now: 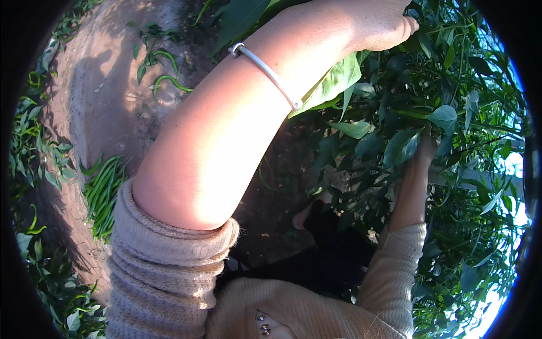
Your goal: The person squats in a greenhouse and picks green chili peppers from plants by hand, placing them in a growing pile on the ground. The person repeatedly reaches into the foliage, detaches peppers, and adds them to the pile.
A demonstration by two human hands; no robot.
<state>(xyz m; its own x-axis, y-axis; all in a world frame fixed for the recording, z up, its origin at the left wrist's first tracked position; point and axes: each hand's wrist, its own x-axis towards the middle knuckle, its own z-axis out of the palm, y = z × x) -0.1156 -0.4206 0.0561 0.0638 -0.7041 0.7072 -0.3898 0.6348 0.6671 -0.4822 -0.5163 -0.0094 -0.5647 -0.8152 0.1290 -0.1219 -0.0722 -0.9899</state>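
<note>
My left forearm, with a metal bangle (pixel 269 74) on it, reaches across the upper middle of the view. At its end, my left hand (pixel 387 27) is at the foliage of the pepper plants (pixel 449 55); its fingertips are partly cut off by the top edge, so its grip is unclear. Lower right, my right hand (pixel 427 142) is among the leaves and mostly hidden by them. Large green leaves (pixel 334 82) hang just below my left wrist. Whether either hand holds a pepper cannot be seen.
A pile of long green chili peppers (pixel 103 197) lies on the bare soil (pixel 99 114) at the left. A few loose peppers (pixel 171 82) lie farther up. More pepper plants (pixel 31 127) line the left rim. A pale horizontal bar (pixel 474 178) shows behind the foliage at the right.
</note>
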